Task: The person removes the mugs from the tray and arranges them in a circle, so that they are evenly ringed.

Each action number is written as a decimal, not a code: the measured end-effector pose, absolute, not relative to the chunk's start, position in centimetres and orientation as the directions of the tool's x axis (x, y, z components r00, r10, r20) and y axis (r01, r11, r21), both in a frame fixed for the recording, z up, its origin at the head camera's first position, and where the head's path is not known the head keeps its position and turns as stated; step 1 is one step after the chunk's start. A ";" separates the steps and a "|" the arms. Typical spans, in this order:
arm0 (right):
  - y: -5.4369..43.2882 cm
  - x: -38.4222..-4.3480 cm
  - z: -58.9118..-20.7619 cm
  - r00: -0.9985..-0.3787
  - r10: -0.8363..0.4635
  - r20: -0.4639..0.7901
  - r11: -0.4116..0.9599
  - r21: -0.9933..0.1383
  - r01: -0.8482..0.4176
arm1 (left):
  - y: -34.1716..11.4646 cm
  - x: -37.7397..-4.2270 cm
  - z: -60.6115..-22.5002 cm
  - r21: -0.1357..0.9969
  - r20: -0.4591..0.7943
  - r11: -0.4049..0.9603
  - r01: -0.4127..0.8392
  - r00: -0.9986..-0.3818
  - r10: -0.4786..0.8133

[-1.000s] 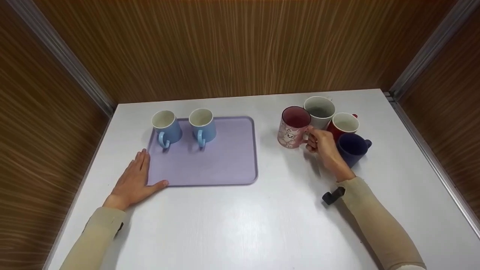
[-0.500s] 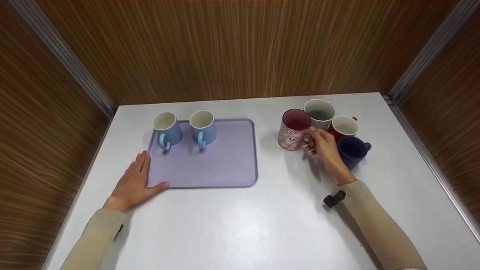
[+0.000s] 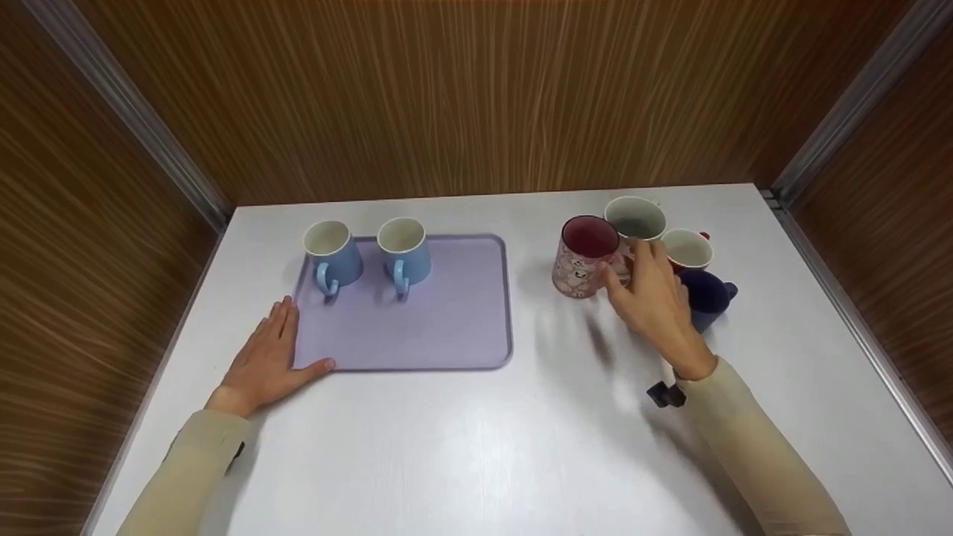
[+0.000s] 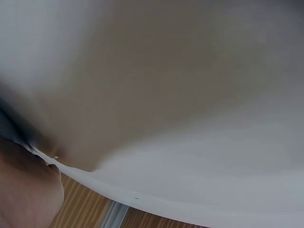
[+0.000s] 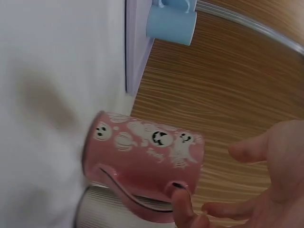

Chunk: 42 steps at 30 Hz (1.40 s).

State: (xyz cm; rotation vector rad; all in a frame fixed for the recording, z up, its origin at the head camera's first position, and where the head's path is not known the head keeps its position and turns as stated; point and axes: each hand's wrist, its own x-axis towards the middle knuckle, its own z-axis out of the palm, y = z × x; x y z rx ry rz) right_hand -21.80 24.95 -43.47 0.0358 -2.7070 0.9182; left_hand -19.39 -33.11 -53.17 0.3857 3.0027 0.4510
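Observation:
A pink mug [image 3: 577,272] with white ghost and pumpkin prints stands upright right of the tray. My right hand [image 3: 655,298] is at its handle side, thumb and fingers spread apart. In the right wrist view the thumb stands off, while one fingertip overlaps the top of the mug's handle [image 5: 128,197]. My left hand [image 3: 264,357] lies flat at the left front corner of the lilac tray [image 3: 447,327], its thumb along the front rim. On the tray's back left stand two light blue mugs, one at the corner [image 3: 339,264] and one beside it [image 3: 411,264].
Behind the pink mug is a whitish mug [image 3: 633,216]. A red mug [image 3: 686,249] with a white inside and a dark blue mug [image 3: 707,298] stand to its right, partly covered by my right hand. Wood-grain panels [image 3: 476,97] enclose the white table [image 3: 447,447].
My right hand has let go of the pink mug's handle; its fingers have spread and moved slightly up and right. The mug stays in place. My left hand has not moved.

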 end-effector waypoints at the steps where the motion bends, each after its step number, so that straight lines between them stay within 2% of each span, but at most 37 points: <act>1: 24.7 -21.8 -43.2 -0.954 0.069 0.293 0.803 -0.583 -0.122 | -33.1 -19.5 -53.1 0.295 -0.043 0.926 0.237 -0.965 0.260; 11: 20.3 -22.9 -42.1 -0.884 -0.060 0.464 0.761 -0.551 -0.341 | -32.7 -20.4 -52.9 0.289 -0.023 0.924 0.252 -0.962 0.270; 19: 13.9 -24.3 -43.5 -0.899 -0.212 0.383 0.727 -0.553 -0.407 | -32.6 -19.9 -53.5 0.299 -0.026 0.923 0.242 -0.965 0.262; 22: 11.4 -24.7 -44.5 -0.902 -0.268 0.338 0.691 -0.585 -0.425 | -32.5 -19.8 -53.6 0.299 -0.024 0.922 0.245 -0.964 0.264; 30: 5.7 -26.2 -46.5 -0.915 -0.326 0.239 0.547 -0.742 -0.389 | -32.5 -19.7 -53.6 0.297 -0.016 0.923 0.245 -0.965 0.262; 37: 1.7 -27.1 -48.1 -0.938 -0.321 0.130 0.435 -0.860 -0.268 | -32.8 -19.5 -53.5 0.287 -0.024 0.928 0.237 -0.967 0.254; 42: -0.7 -27.4 -49.6 -0.945 -0.298 0.135 0.373 -0.895 -0.246 | -33.1 -19.3 -53.6 0.289 -0.028 0.930 0.229 -0.969 0.247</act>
